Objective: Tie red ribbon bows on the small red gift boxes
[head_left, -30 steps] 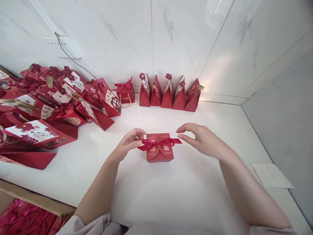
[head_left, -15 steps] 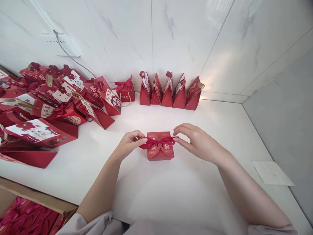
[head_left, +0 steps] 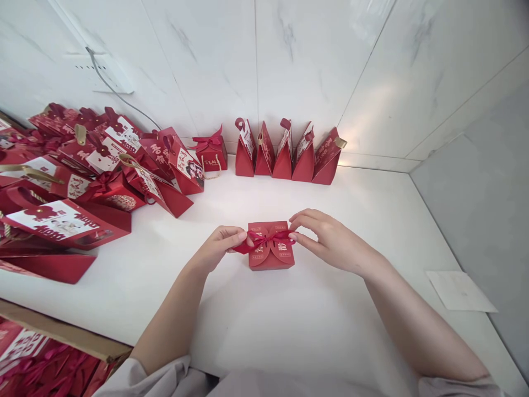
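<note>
A small red gift box (head_left: 271,260) with pale printed lettering lies flat on the white table in front of me. Across its top runs a red ribbon (head_left: 264,240), tied in a bow over the meeting flaps. At the box's left edge my left hand (head_left: 221,246) pinches the ribbon between thumb and fingers. My right hand (head_left: 326,237) is at the right side, its thumb at the right end of the bow and its fingers curved above; that end is partly hidden by the fingertips.
Several red triangular boxes (head_left: 283,157) stand against the marble-patterned wall, beside a red box with a bow (head_left: 210,151). More red gift boxes (head_left: 68,220) crowd the left. A cardboard carton (head_left: 74,335) holds red packages at lower left. White paper (head_left: 460,291) lies at right.
My left fingers have shifted slightly left and closed together on the ribbon. My right hand has moved slightly left, closer to the bow. The box stays in place.
</note>
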